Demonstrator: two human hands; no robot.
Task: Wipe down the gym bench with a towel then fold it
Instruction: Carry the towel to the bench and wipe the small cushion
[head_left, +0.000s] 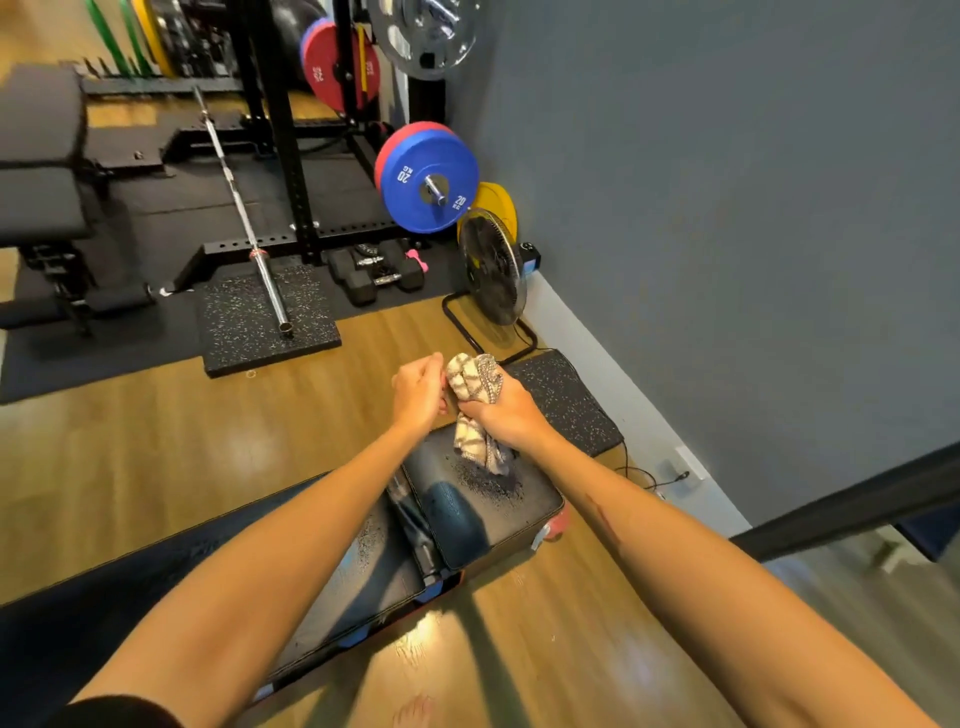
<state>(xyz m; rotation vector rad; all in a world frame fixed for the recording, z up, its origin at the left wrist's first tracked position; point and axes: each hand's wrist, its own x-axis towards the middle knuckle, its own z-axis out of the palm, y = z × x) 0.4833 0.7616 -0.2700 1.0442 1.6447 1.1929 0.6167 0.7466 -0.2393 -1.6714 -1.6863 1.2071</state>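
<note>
One head-worn view looks forward and down, close above the bench.

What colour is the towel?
The towel is cream with grey criss-cross stripes; the head view shows it.

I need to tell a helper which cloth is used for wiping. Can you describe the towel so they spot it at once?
Find the black padded bench in the foreground. Above its far end, the right hand grips a bunched towel. It is cream with grey stripes, the only cloth in view.

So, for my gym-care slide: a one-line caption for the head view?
Both hands, left hand and right hand, hold a bunched striped towel above the wet black gym bench.
</note>
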